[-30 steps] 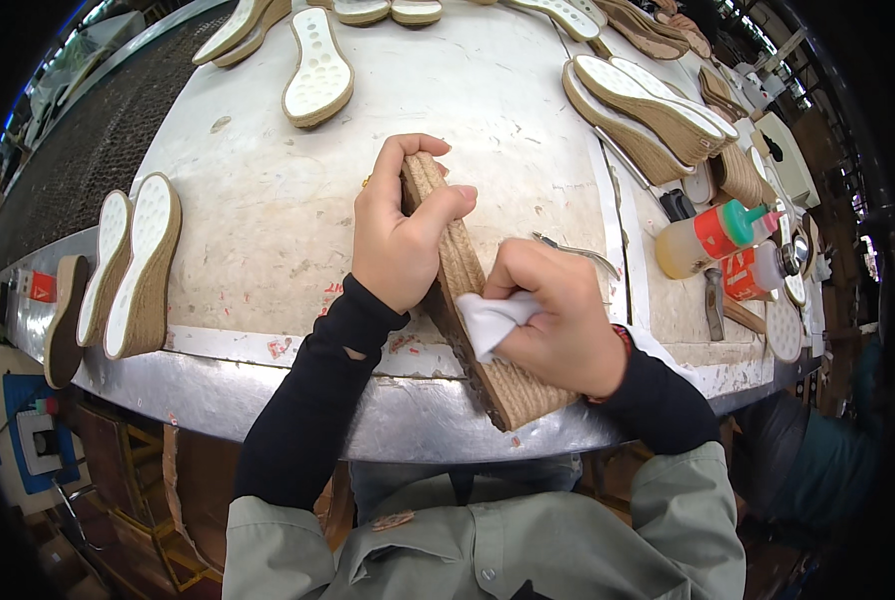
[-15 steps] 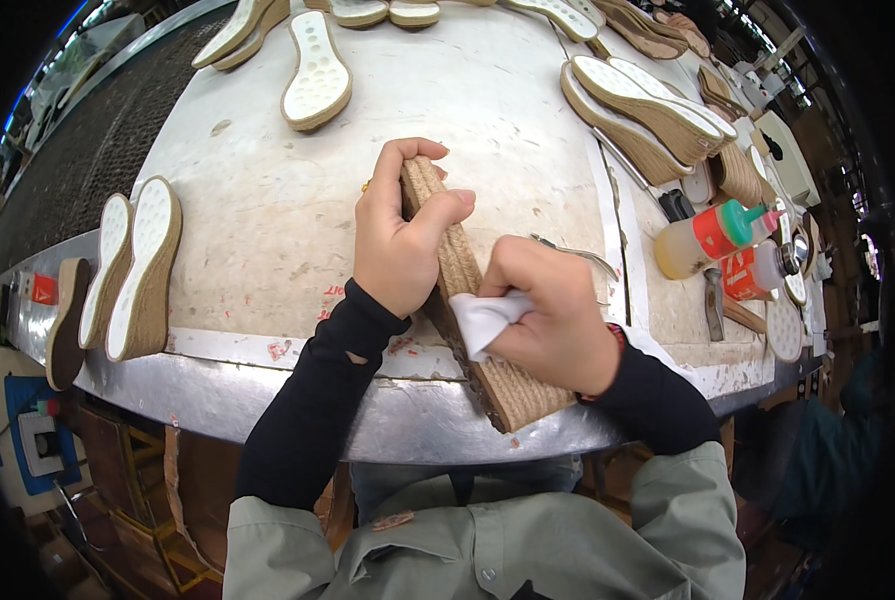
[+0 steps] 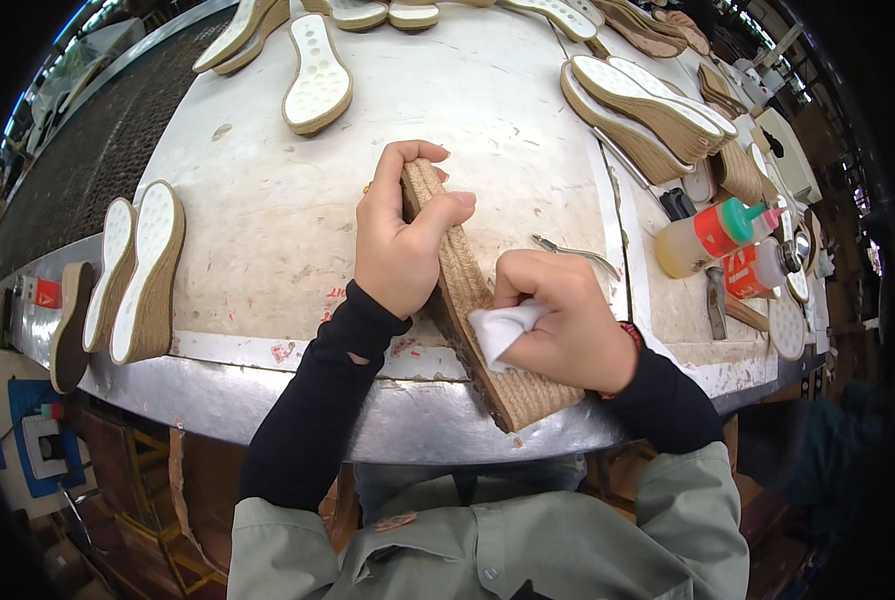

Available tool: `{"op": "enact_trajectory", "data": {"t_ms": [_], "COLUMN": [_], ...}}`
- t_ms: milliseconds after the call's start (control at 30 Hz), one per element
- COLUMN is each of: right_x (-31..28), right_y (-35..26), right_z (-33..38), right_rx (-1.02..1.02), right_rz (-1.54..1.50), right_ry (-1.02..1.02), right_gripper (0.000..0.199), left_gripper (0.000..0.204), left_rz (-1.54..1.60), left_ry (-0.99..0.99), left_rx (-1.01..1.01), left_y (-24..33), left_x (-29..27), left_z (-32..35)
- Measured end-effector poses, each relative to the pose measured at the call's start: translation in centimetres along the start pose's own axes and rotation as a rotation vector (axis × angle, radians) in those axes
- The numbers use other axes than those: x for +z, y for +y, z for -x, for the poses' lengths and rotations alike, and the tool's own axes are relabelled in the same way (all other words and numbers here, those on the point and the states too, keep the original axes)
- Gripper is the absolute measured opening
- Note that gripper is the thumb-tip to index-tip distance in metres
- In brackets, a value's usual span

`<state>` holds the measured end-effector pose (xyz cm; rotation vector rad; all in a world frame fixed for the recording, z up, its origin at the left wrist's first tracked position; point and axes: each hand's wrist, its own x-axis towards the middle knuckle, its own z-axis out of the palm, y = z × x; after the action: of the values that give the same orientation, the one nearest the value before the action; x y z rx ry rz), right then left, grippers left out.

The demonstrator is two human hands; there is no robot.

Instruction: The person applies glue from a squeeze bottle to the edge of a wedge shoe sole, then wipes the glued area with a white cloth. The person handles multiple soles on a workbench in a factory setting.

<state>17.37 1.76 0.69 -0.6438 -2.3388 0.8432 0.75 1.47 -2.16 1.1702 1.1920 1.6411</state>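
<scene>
My left hand (image 3: 400,235) grips the narrow toe end of a wedge shoe sole (image 3: 460,268), its side wrapped in tan braided rope. The sole stands on edge and slants down toward me, its thick heel end over the metal table edge. In my right hand (image 3: 573,318) a white cloth (image 3: 506,330) is bunched between thumb and fingers. The cloth touches the rope-covered side near the heel. My right fingers are curled, and the palm is hidden.
Pale wedge soles (image 3: 148,270) stand at the left, with another sole (image 3: 318,75) farther back. Stacked wedge soles (image 3: 648,105) lie at the right. Beside them are a green-capped bottle (image 3: 703,240), a second bottle (image 3: 753,270), a hammer (image 3: 716,300) and metal pliers (image 3: 573,250).
My right hand and the cloth have shifted slightly right and down along the sole's side. My left hand keeps its hold at the toe end.
</scene>
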Motion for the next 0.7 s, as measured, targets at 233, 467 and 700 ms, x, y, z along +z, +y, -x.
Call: {"op": "enact_trajectory", "data": {"t_ms": [233, 467, 700], "right_x": [0.1, -3.9, -5.1], "right_y": [0.7, 2.0, -1.7], "right_z": [-0.6, -0.5, 0.1], "right_rx": [0.083, 0.308, 0.308], "right_rz": [-0.288, -0.901, -0.653], "right_ry": [0.452, 0.242, 0.176], "right_gripper": [0.012, 0.015, 0.024], "left_gripper": [0.033, 0.032, 0.032], "left_rz": [-0.017, 0.074, 0.089], "left_ry": [-0.009, -0.043, -0.072], "left_rx": [-0.001, -0.112, -0.087], "left_y": [-0.1, 0.3, -0.2], "left_x": [-0.1, -1.4, -1.6], "left_z": [-0.1, -0.9, -1.3]}}
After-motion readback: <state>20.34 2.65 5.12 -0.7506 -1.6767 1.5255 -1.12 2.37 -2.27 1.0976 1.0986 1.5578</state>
